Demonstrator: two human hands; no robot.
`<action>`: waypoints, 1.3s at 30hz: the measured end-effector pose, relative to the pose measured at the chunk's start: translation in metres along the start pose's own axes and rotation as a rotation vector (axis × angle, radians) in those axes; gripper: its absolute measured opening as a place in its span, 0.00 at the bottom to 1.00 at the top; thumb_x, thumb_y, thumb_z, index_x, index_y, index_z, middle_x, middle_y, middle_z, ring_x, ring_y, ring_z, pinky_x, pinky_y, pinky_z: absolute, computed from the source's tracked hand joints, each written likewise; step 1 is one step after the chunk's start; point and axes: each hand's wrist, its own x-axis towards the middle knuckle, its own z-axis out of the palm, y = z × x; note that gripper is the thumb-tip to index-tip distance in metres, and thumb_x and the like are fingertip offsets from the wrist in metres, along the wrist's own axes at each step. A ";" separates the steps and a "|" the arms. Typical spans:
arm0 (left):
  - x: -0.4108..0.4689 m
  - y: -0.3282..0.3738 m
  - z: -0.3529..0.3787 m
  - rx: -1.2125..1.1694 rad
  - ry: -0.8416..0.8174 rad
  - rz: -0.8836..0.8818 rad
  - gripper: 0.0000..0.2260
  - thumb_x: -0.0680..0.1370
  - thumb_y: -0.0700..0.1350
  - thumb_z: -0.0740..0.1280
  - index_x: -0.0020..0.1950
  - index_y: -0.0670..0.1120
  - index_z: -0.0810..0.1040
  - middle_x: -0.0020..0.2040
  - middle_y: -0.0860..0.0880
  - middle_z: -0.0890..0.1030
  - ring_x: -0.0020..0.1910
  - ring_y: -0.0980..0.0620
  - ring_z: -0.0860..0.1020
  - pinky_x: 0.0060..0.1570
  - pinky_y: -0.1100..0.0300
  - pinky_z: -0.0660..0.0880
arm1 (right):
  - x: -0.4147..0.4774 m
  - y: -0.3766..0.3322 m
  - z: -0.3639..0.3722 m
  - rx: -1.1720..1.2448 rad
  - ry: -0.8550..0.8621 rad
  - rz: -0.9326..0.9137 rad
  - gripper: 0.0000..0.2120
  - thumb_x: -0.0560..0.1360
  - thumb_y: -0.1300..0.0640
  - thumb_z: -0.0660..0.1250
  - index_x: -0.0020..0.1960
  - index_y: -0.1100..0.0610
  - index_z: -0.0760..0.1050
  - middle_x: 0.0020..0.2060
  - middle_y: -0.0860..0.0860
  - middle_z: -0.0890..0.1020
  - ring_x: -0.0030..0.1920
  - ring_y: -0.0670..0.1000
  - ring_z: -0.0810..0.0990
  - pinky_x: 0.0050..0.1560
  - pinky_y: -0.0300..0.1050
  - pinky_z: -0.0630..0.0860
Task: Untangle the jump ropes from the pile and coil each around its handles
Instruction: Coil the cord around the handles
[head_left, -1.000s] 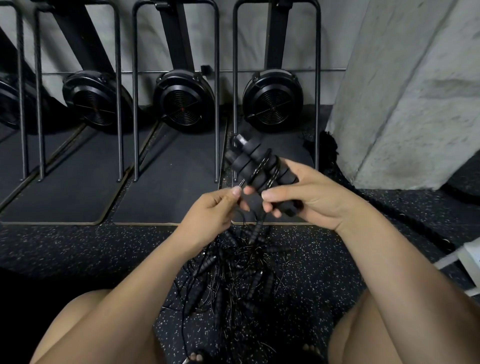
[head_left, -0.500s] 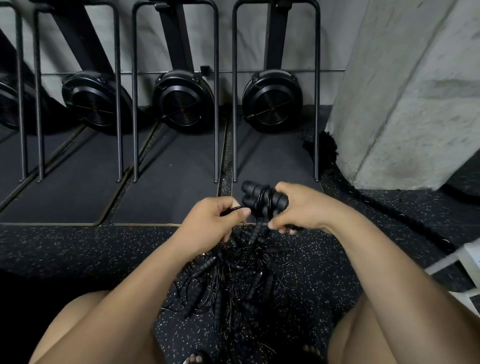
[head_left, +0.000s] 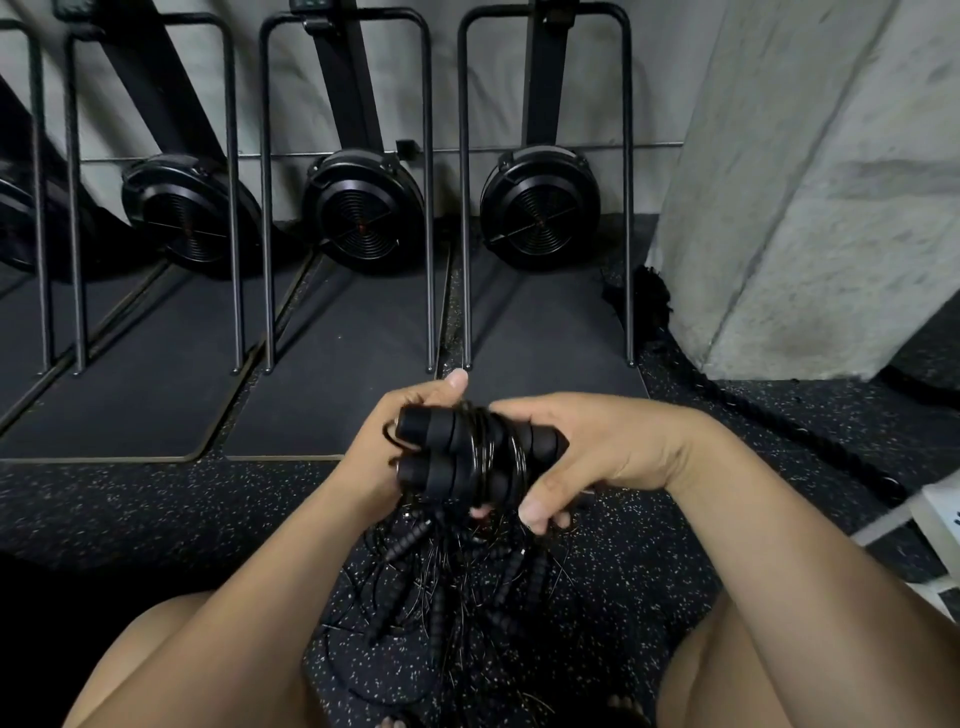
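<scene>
Paired handles (head_left: 441, 460) with rope wraps (head_left: 485, 452) round mid-section, held horizontal, directly above pile (head_left: 447, 587). Left hand (head_left: 382, 447) grasps handles at one end, thumb raised. Right hand (head_left: 587, 447) grasps opposite end, fingers curled underneath. Speckled floor (head_left: 156, 499) beneath pile.

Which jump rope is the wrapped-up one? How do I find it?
From the grey pillar, look down-left to the left hand and right hand. They hold the coiled jump rope: two handles side by side with cord wound around them, unlike the loose tangled pile below.
</scene>
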 end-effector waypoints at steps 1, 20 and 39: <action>0.001 -0.002 0.001 0.019 -0.012 -0.004 0.18 0.82 0.58 0.70 0.42 0.44 0.79 0.35 0.44 0.78 0.32 0.47 0.74 0.31 0.59 0.70 | 0.001 0.001 -0.001 0.033 0.021 -0.049 0.30 0.77 0.74 0.72 0.76 0.61 0.69 0.62 0.67 0.83 0.45 0.57 0.83 0.41 0.45 0.81; -0.006 -0.008 0.017 0.686 -0.034 0.038 0.14 0.83 0.51 0.70 0.40 0.47 0.81 0.25 0.57 0.70 0.25 0.59 0.65 0.29 0.64 0.62 | 0.019 0.034 -0.027 -0.221 0.689 0.266 0.22 0.74 0.65 0.80 0.60 0.57 0.72 0.47 0.57 0.88 0.37 0.54 0.86 0.33 0.47 0.81; 0.001 0.002 -0.004 0.016 -0.115 -0.041 0.20 0.83 0.54 0.71 0.42 0.41 0.72 0.33 0.48 0.66 0.29 0.54 0.69 0.28 0.62 0.68 | -0.002 0.001 -0.001 -0.032 0.018 0.073 0.28 0.78 0.69 0.75 0.75 0.56 0.72 0.58 0.63 0.86 0.44 0.56 0.83 0.37 0.42 0.80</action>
